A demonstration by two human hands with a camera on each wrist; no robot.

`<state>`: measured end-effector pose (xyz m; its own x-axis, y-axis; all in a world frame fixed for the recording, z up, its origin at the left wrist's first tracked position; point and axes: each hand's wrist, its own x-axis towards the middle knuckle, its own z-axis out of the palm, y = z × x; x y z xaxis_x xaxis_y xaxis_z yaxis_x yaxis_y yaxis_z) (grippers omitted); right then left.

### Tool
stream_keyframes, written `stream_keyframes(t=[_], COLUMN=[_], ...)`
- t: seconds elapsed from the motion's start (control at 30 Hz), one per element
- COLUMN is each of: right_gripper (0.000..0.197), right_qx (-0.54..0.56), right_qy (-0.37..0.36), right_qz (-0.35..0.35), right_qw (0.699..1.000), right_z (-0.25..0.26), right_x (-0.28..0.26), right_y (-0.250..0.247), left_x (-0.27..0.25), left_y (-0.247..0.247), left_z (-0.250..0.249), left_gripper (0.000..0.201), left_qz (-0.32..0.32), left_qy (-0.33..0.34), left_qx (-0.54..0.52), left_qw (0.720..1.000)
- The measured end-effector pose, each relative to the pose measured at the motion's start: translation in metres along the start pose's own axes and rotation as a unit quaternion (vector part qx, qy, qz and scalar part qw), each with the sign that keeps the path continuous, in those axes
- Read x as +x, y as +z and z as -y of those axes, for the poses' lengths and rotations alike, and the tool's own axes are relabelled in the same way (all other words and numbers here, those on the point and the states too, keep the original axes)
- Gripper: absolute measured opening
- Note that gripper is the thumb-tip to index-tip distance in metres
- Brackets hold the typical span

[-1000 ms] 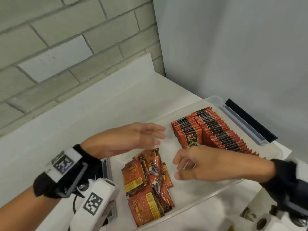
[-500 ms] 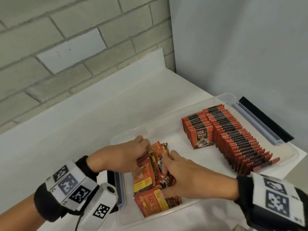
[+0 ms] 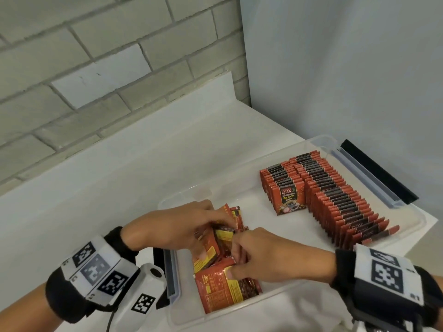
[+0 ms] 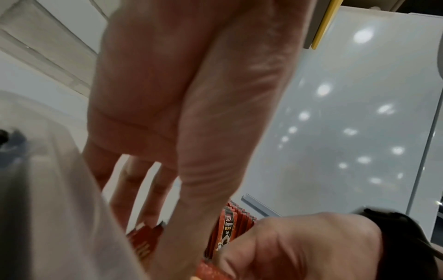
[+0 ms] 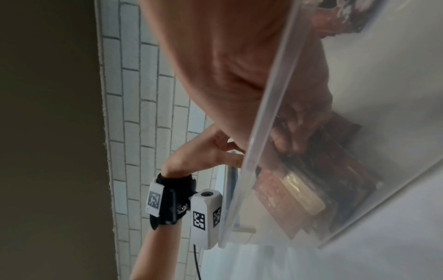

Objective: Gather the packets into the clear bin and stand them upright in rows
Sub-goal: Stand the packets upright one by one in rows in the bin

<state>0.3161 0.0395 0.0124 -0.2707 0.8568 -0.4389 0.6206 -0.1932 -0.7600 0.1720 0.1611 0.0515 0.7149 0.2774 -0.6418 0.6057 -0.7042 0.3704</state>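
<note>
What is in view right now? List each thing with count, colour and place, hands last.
clear bin: one, transparent, on the white counter, against the grey wall.
long row: one, red and black packets standing upright, along the bin's far side; count too dense to tell.
short row: one, same packets, upright beside the long row, front one reading D2X.
loose packets: several, red and yellow, lying flat in a heap at the bin's near left end.
counter: one, white, under the bin.
brick wall: grey, behind the counter.
left hand: grips packets in the heap.
right hand: grips packets in the heap.
</note>
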Motion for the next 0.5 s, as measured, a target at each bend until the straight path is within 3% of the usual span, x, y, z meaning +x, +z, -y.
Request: stream_keyframes(t=[0.17, 0.37, 0.5], right_gripper=[0.014, 0.026, 0.032], right_qx=[0.041, 0.076, 0.132], right_qy=[0.008, 0.020, 0.019], right_qz=[0.008, 0.008, -0.015], right_qw=[0.999, 0.997, 0.991], right_z=[0.0011, -0.0025, -0.0067], right_x=[-0.0005, 0.0006, 0.0040], right_y=[-0.0001, 0.0000, 0.0029], left_x=[0.0054, 0.0083, 0.0064], left_y=[0.0037, 0.0011, 0.0010], left_z=[0.0066, 0.0095, 0.0104], left_gripper=[0.048, 0.076, 0.049], left_qz=[-0.026, -0.037, -0.073], left_qy=[0.011, -0.013, 0.009], left_qx=[-0.001, -0.049, -0.052], left_qw=[1.000, 0.998, 0.996])
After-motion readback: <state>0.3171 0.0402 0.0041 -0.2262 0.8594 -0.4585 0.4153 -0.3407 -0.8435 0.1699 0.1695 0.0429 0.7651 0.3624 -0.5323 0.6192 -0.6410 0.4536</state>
